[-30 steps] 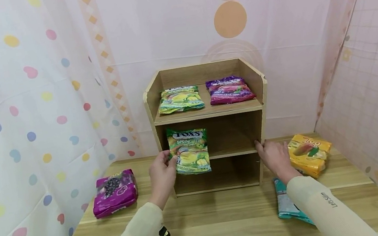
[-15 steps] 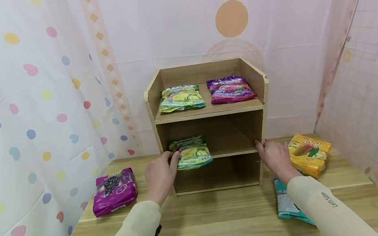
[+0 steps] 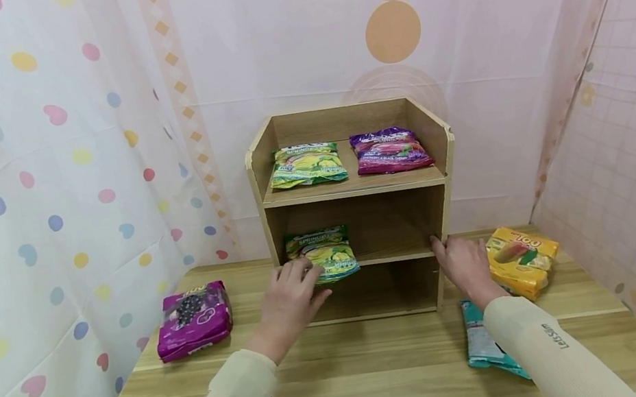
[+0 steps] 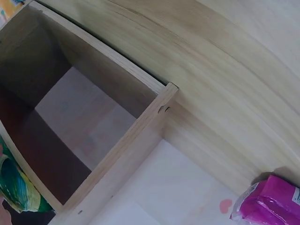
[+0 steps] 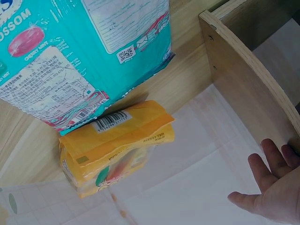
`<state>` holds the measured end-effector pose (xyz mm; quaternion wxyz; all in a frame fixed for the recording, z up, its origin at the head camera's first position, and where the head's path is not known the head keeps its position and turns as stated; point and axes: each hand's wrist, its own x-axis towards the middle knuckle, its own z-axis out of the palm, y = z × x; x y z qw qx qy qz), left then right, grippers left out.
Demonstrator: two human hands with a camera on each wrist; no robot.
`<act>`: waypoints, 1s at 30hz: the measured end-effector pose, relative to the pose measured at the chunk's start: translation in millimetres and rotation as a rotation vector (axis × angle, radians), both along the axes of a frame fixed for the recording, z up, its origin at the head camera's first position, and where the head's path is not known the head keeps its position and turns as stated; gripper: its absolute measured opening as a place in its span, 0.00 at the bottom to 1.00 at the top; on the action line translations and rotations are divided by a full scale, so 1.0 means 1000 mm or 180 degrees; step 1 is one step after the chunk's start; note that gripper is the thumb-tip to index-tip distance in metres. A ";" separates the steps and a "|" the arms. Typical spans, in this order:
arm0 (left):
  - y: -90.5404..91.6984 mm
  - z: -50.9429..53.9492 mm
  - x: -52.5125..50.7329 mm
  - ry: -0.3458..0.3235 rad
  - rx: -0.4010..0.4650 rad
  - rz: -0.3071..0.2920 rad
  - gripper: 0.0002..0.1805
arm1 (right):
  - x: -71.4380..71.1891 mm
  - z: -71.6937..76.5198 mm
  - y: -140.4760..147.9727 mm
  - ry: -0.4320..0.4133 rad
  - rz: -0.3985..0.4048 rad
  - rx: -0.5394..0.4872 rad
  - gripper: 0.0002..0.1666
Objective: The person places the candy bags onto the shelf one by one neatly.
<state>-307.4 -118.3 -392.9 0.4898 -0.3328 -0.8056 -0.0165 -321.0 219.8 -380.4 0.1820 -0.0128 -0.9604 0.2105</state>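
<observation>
A green candy bag (image 3: 330, 255) lies on the middle level of a small wooden shelf (image 3: 353, 186), at its left, its front edge jutting out slightly. My left hand (image 3: 287, 304) is at its lower left corner, fingers over the bag's edge and thumb spread apart below. In the left wrist view the green bag (image 4: 18, 183) shows only at the left edge. My right hand (image 3: 465, 265) holds the front edge of the shelf's right side panel; in the right wrist view several fingers of the right hand (image 5: 276, 192) spread outside that panel.
On the shelf top lie a yellow-green candy bag (image 3: 308, 164) and a purple one (image 3: 390, 150). A purple grape bag (image 3: 194, 320) is on the table at left. At right lie a yellow mango bag (image 3: 523, 261) and a teal bag (image 3: 484, 342), partly behind the right forearm.
The green bag went from upright in my left hand to lying on the middle level. The left thumb has come off it. My right hand stays at the side panel.
</observation>
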 end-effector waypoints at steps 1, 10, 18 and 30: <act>0.001 -0.001 0.000 0.0090 -0.0072 -0.0002 0.18 | 0.000 0.000 0.000 0.0009 0.0001 0.0011 0.33; 0.005 0.000 -0.002 0.0266 -0.0264 0.0063 0.12 | 0.000 -0.001 0.000 0.0019 0.0018 0.0013 0.34; 0.009 0.000 -0.003 -0.0105 -0.0302 0.0359 0.16 | 0.001 -0.001 -0.001 -0.0011 0.0009 -0.0002 0.34; 0.013 -0.006 0.000 -0.0222 -0.0540 0.0013 0.22 | -0.001 -0.001 -0.001 0.0007 -0.0016 0.0026 0.33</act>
